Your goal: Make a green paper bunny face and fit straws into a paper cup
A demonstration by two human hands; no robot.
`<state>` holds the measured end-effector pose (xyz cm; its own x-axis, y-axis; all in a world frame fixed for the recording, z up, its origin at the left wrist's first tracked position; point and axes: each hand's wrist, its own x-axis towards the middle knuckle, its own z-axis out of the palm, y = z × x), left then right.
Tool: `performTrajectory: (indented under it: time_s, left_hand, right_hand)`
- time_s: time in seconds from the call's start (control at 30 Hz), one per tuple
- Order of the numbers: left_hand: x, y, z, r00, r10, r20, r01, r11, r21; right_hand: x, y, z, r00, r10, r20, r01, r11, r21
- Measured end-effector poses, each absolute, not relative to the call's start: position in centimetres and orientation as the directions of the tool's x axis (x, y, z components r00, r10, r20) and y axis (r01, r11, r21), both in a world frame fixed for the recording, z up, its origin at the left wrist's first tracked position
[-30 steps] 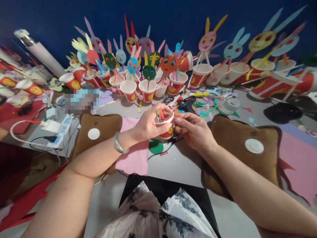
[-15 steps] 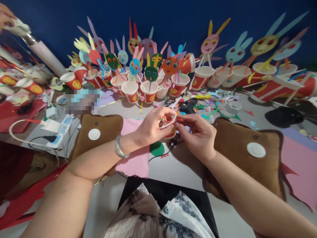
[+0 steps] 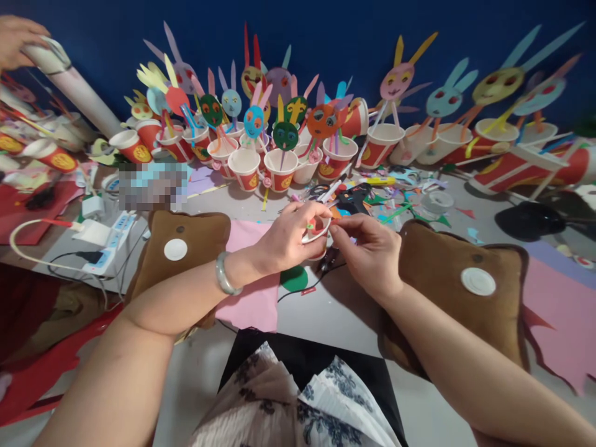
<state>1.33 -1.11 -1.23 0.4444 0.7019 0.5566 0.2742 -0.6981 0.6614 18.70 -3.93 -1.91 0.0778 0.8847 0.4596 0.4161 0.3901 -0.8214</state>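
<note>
My left hand (image 3: 289, 239) is wrapped round a paper cup (image 3: 319, 236), which is tilted so that its white rim faces my right hand. Some red and a bit of green show inside the cup, too small to make out. At the rim, my right hand (image 3: 372, 251) pinches a small red strip (image 3: 334, 224), mostly covered by the fingertips. On the table under the cup lie a green paper disc (image 3: 294, 279) and a black cable. A pink sheet (image 3: 249, 292) lies beneath my left wrist.
Several paper cups (image 3: 244, 171) with rabbit-faced figures line the back. Brown cushions (image 3: 465, 329) lie either side of me. Paper scraps and a black glue gun (image 3: 354, 197) are beyond my hands. A power strip (image 3: 114, 242) sits left; another person's hand (image 3: 18, 40) grips a white roll (image 3: 84, 93).
My right fingertips have come closer to the cup's rim, and less of the red strip shows. The other person's hand has shifted on the white roll. The view has moved slightly.
</note>
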Motion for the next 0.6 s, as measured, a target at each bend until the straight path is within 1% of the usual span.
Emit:
performTrajectory:
  time_s: [0.07, 0.13, 0.2, 0.23, 0.27, 0.3, 0.33, 0.4, 0.47, 0.53, 0.6]
  left_hand:
    - [1.31, -1.15, -1.18, 0.46, 0.691, 0.558, 0.261, -0.706, 0.658]
    - [1.28, -1.14, -1.17, 0.468, 0.681, 0.563, 0.239, -0.711, 0.662]
    - [1.24, -1.07, -1.2, 0.473, 0.683, 0.556, 0.231, -0.705, 0.67]
    - [1.21, -1.01, -1.22, 0.473, 0.69, 0.548, 0.234, -0.698, 0.677]
    - [1.18, -0.94, -1.25, 0.473, 0.698, 0.537, 0.236, -0.688, 0.686]
    - [1.16, -0.86, -1.28, 0.469, 0.71, 0.525, 0.239, -0.675, 0.698]
    - [1.13, -0.79, -1.31, 0.463, 0.723, 0.512, 0.243, -0.66, 0.711]
    - [1.11, -0.67, -1.4, 0.446, 0.75, 0.488, 0.254, -0.629, 0.735]
    - [1.13, -0.65, -1.5, 0.441, 0.759, 0.479, 0.253, -0.618, 0.745]
    - [1.19, -0.73, -1.59, 0.46, 0.743, 0.486, 0.231, -0.629, 0.742]
    - [1.25, -0.83, -1.63, 0.477, 0.728, 0.493, 0.209, -0.639, 0.741]
  right_hand:
    - [18.82, -3.98, -1.81, 0.014, 0.82, 0.573, 0.556, 0.47, -0.686]
    - [18.9, -4.01, -1.83, -0.054, 0.773, 0.632, 0.627, 0.519, -0.581]
    - [18.9, -4.04, -1.9, -0.104, 0.743, 0.661, 0.664, 0.547, -0.51]
    - [18.87, -4.05, -1.94, -0.113, 0.735, 0.669, 0.67, 0.554, -0.495]
    - [18.82, -4.05, -1.96, -0.106, 0.735, 0.669, 0.662, 0.555, -0.504]
    - [18.77, -4.02, -1.95, -0.078, 0.748, 0.659, 0.635, 0.547, -0.545]
    - [18.72, -3.98, -1.92, -0.037, 0.777, 0.628, 0.585, 0.527, -0.617]
    - [18.64, -3.82, -1.77, 0.042, 0.865, 0.499, 0.431, 0.435, -0.79]
    - [18.6, -3.64, -1.58, 0.061, 0.937, 0.344, 0.284, 0.314, -0.906]
    - [18.57, -3.53, -1.45, 0.04, 0.964, 0.263, 0.217, 0.249, -0.944]
    - [18.52, -3.58, -1.47, 0.034, 0.966, 0.257, 0.221, 0.243, -0.945]
